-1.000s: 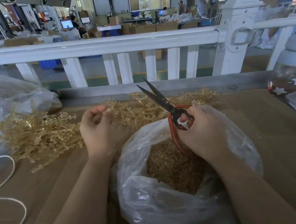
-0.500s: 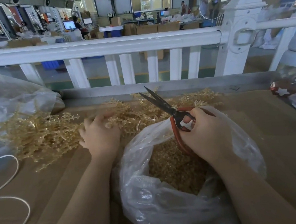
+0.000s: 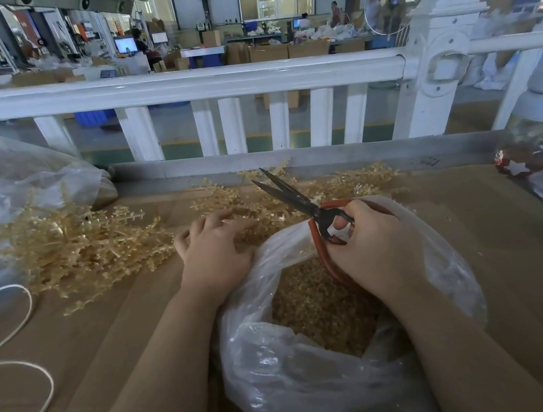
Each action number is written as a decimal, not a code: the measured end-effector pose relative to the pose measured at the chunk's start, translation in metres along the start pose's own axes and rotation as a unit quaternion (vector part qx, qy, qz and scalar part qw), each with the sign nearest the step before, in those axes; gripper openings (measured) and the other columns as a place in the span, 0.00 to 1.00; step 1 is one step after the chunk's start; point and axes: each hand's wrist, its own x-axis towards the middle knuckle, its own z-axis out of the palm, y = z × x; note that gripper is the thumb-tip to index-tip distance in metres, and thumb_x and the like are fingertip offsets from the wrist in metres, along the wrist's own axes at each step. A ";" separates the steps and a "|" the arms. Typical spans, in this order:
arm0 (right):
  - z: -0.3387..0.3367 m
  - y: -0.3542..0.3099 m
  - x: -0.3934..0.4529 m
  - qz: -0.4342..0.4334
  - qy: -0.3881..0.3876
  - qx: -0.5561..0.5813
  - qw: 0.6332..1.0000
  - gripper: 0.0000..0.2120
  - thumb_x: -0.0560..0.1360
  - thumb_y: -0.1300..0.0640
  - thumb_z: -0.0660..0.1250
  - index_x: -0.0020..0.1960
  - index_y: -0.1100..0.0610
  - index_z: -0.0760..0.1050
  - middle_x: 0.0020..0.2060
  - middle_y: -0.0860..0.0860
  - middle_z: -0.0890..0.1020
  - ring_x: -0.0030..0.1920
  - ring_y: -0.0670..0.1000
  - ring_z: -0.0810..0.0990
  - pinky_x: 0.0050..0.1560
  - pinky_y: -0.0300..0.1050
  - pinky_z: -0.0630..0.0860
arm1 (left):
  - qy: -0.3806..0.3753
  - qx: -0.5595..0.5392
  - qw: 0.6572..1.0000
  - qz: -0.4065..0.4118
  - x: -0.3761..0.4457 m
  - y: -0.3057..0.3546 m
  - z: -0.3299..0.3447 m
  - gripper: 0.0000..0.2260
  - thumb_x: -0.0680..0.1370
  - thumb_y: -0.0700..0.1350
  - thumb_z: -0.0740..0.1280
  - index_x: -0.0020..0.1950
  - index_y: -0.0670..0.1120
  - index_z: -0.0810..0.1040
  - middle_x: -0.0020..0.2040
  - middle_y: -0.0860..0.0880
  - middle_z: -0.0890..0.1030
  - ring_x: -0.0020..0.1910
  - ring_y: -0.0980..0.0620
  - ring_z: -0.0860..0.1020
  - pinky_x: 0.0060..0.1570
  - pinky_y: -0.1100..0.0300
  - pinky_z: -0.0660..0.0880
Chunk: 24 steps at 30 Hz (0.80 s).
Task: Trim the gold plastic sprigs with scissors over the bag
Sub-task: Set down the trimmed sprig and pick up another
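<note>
Gold plastic sprigs (image 3: 89,250) lie heaped on the brown table (image 3: 516,242) left of and behind the clear bag (image 3: 307,384); left hand (image 3: 215,251) rests palm down on them at the bag's rim, fingers spread and lightly curved, gripping nothing that shows. Right hand (image 3: 375,247) is over the bag mouth, fingers curled through the red handles of the scissors (image 3: 300,202), dark blades slightly parted and pointing up-left. No legible writing; bag holds fine gold trimmings.
</note>
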 end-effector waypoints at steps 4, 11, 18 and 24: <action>-0.001 0.000 0.000 0.002 -0.011 0.005 1.000 0.14 0.76 0.38 0.66 0.42 0.47 0.69 0.31 0.40 0.73 0.31 0.40 0.71 0.29 0.34 0.66 | 0.107 0.037 0.992 0.059 -0.003 0.002 0.002 0.10 0.80 0.48 0.65 0.58 0.58 0.83 0.59 0.55 0.81 0.61 0.49 0.74 0.61 0.52 0.54; 0.000 0.000 0.001 -0.005 0.019 0.019 1.000 0.15 0.76 0.37 0.65 0.43 0.47 0.68 0.31 0.40 0.72 0.31 0.40 0.71 0.31 0.34 0.69 | 0.213 -0.258 0.940 -0.067 -0.003 0.013 -0.003 0.10 0.84 0.45 0.60 0.51 0.45 0.79 0.40 0.55 0.83 0.39 0.52 0.81 0.38 0.63 0.73; 0.000 -0.001 0.000 0.001 0.044 0.041 0.998 0.14 0.75 0.39 0.69 0.44 0.46 0.68 0.30 0.37 0.69 0.30 0.37 0.68 0.30 0.31 0.64 | 0.180 -0.697 0.685 -0.114 0.001 0.015 -0.017 0.12 0.86 0.42 0.56 0.47 0.45 0.76 0.40 0.48 0.84 0.35 0.54 0.79 0.41 0.61 0.77; -0.004 -0.004 0.000 0.022 0.062 0.087 0.994 0.17 0.75 0.35 0.67 0.41 0.48 0.74 0.28 0.41 0.74 0.28 0.43 0.74 0.28 0.34 0.67 | 0.075 -0.801 0.583 -0.116 -0.002 0.014 -0.025 0.10 0.85 0.44 0.57 0.51 0.44 0.76 0.38 0.49 0.82 0.35 0.56 0.79 0.40 0.64 0.78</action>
